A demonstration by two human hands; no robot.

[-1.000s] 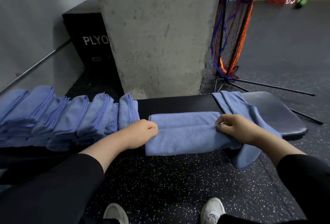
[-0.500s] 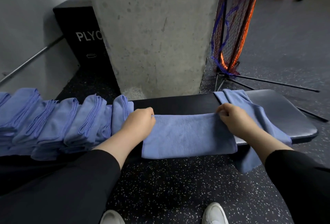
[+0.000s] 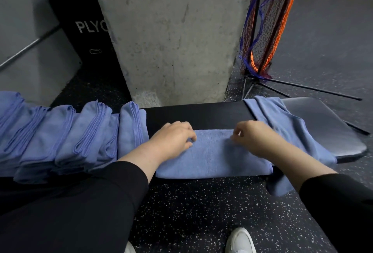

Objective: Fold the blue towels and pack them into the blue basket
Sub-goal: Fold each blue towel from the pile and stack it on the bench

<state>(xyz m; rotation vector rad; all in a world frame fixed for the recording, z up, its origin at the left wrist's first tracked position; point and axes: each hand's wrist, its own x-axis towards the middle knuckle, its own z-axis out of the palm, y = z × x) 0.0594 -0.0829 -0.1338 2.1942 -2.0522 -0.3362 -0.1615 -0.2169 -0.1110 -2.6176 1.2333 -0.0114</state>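
The folded blue towel lies flat on the black tabletop, between a row of folded towels on its left and a loose towel on its right. Both hands rest on it — left hand and right hand, fingers loosely curled, each grip slack and pressing rather than pinching.

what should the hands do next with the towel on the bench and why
Probably fold it in half sideways: both hands, left hand and right hand, rest on the half-folded towel, still wider than the folded towels lined up beside it.
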